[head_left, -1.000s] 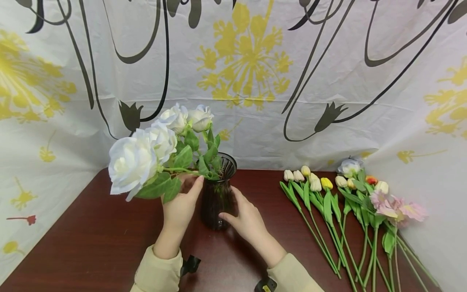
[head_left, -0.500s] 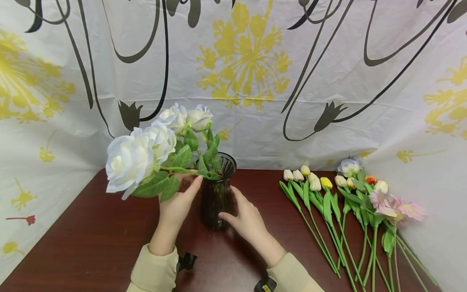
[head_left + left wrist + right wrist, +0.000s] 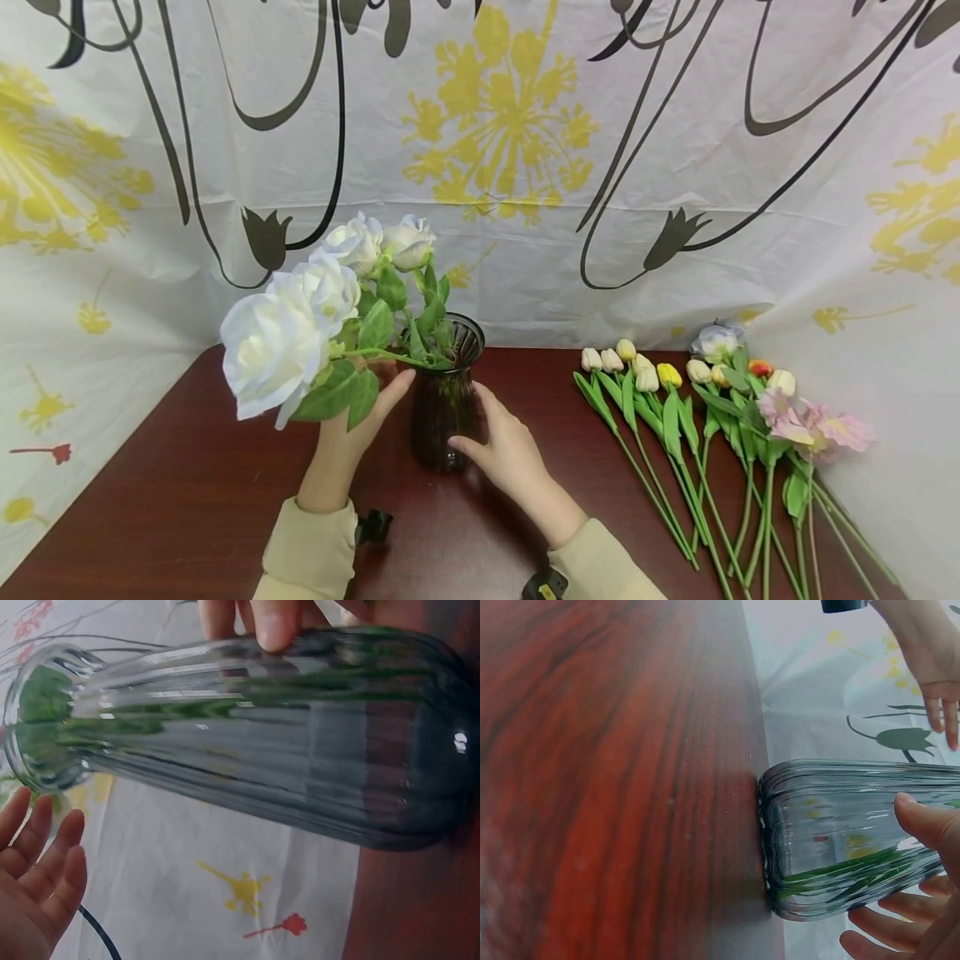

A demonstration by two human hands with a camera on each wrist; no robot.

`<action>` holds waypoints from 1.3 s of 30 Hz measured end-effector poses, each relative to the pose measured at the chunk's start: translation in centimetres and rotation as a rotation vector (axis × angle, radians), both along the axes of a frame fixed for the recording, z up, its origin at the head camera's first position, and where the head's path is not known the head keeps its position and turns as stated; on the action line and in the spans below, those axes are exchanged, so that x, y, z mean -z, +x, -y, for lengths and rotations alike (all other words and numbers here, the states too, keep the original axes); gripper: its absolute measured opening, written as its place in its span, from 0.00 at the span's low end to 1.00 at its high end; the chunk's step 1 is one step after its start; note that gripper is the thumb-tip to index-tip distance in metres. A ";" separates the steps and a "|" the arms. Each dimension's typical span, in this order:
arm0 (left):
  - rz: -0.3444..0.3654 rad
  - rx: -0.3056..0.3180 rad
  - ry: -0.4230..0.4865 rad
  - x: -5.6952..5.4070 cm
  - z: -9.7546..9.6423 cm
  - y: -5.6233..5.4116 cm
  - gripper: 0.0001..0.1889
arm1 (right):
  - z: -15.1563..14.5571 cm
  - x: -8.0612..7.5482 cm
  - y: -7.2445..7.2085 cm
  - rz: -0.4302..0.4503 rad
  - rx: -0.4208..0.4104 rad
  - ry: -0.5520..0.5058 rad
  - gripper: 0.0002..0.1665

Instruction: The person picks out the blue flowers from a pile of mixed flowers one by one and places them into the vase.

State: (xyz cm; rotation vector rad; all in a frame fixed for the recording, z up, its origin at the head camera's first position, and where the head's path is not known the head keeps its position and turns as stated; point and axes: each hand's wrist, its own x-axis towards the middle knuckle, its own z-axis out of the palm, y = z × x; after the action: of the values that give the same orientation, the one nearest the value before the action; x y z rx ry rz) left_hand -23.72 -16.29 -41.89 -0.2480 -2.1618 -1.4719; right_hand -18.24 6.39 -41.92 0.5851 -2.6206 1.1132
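Note:
In the head view a dark, clear ribbed glass vase [image 3: 435, 429] stands upright on the table. Several artificial white-blue roses [image 3: 273, 354] lean left out of its mouth, and their green stems show through the glass in the left wrist view. My right hand [image 3: 512, 450] holds the vase's right side, thumb [image 3: 919, 817] on one face and fingers on another. Below the leaning blooms is my left hand [image 3: 356, 433], partly hidden by leaves. The left wrist view shows its fingers [image 3: 60, 855] loosely spread beside the vase's neck, holding nothing.
Several artificial tulips [image 3: 660, 379], white and yellow, lie at the right of the dark red table [image 3: 187, 500]. Beside them are a pink flower [image 3: 817, 425] and another pale blue rose [image 3: 717, 342]. A patterned white cloth [image 3: 510, 275] hangs behind the table.
My left hand has drawn back a little, left and down, from the stem near the vase's rim. The front rose has dipped slightly. My right hand stays on the vase.

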 end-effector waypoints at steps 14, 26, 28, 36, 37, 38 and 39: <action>0.047 0.108 -0.229 -4.9 -1.5 3.9 0.39 | 0.1 0.0 -0.1 0.013 -0.001 0.003 0.47; 0.098 0.162 -0.334 -3.9 -1.7 3.5 0.38 | 0.0 0.1 -0.1 -0.001 0.000 0.009 0.47; 0.092 0.179 -0.327 -3.7 -1.8 3.5 0.35 | 0.0 0.1 -0.1 -0.003 0.000 0.008 0.47; 0.107 0.196 -0.305 -3.7 -1.9 3.5 0.32 | 0.0 0.0 -0.1 -0.003 -0.003 0.002 0.47; 0.113 0.197 -0.304 -3.7 -1.9 3.5 0.32 | 0.0 0.0 -0.1 -0.003 -0.002 0.002 0.47; 0.119 0.199 -0.302 -3.7 -1.9 3.5 0.33 | 0.0 0.0 -0.1 -0.003 -0.002 0.002 0.47; 0.126 0.201 -0.300 -3.7 -1.9 3.5 0.33 | 0.0 0.0 0.0 -0.002 -0.002 0.003 0.47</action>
State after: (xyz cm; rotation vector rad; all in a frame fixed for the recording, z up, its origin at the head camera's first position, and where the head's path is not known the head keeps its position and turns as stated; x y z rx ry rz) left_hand -20.21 -14.35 -38.19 -0.5025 -2.5209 -1.2902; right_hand -18.28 6.38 -41.92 0.5888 -2.6211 1.1092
